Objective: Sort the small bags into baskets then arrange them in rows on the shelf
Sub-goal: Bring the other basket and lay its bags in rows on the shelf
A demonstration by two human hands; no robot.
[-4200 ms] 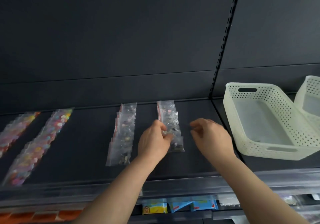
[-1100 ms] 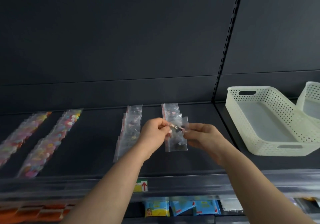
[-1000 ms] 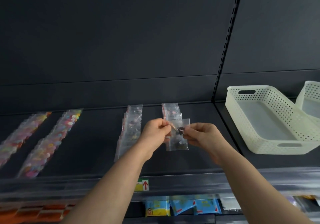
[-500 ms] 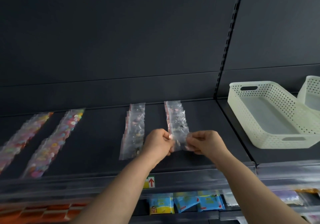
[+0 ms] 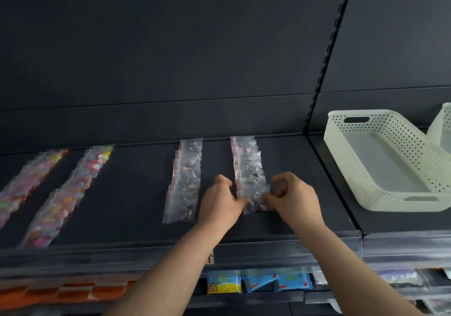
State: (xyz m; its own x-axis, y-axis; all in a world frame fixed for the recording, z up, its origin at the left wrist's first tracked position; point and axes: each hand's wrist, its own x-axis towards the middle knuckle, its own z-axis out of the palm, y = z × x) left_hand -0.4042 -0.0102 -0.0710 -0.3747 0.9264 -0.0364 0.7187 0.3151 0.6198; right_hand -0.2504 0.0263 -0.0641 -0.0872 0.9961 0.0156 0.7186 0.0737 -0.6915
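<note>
Head view: what is obscured or cut off?
- Contents of the clear bags are too small and blurred to identify. A second basket is cut by the right edge, so only one corner shows. Lower down, blue packets and orange items sit behind a clear front strip and are partly hidden. Motion blur softens the fingertips.

- Containers?
- One white perforated basket stands on the adjoining shelf bay, right of the upright. Its inside shows the pale floor. What the cut-off basket holds cannot be told.

- The hands and the task item?
- Left hand pinches the left edge of a small bag; right hand, fingers curled, pinches its right edge. The bag sits at the front end of the right clear row on the dark shelf, overlapping the bag behind it. Whether it rests fully on the shelf, I cannot tell.

- Other rows?
- A second clear row lies just left, apart from the first. Two rows of coloured bags run further left, the outermost cut by the frame edge.
</note>
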